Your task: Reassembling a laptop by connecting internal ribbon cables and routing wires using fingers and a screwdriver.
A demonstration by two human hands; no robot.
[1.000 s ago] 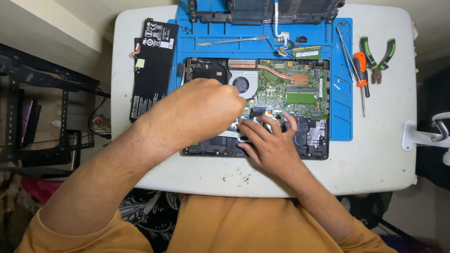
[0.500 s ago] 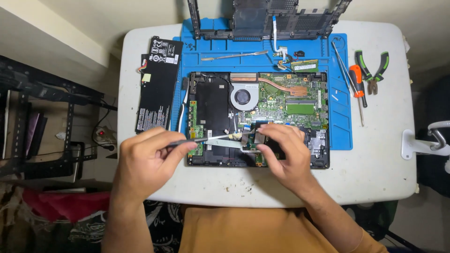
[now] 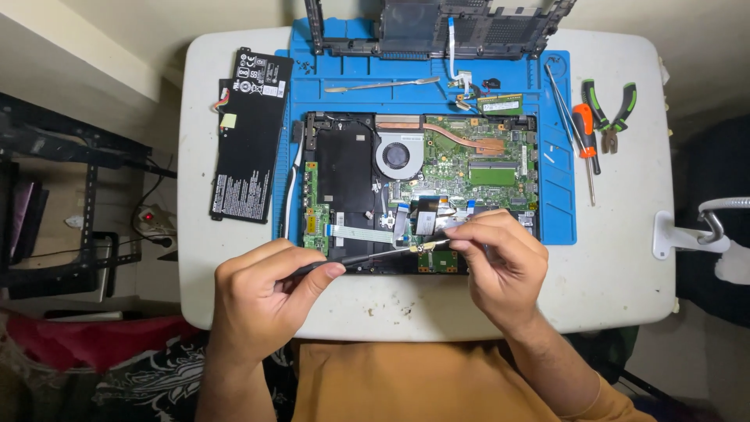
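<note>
Black tool (image 3: 367,256) pinched by both hands.

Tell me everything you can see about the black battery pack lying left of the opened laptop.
The black battery pack is a flat, long rectangle with a matte plastic-looking skin, lying slightly tilted. It rests mostly on the white table, its right edge overlapping the blue mat. White printed markings cover its top and bottom ends, a small yellowish sticker sits near its left edge, and short coloured wires stick out at the upper left. Neither hand touches it.

left hand (image 3: 262,301) in pinching grip, right hand (image 3: 500,262) fingers curled together
</note>
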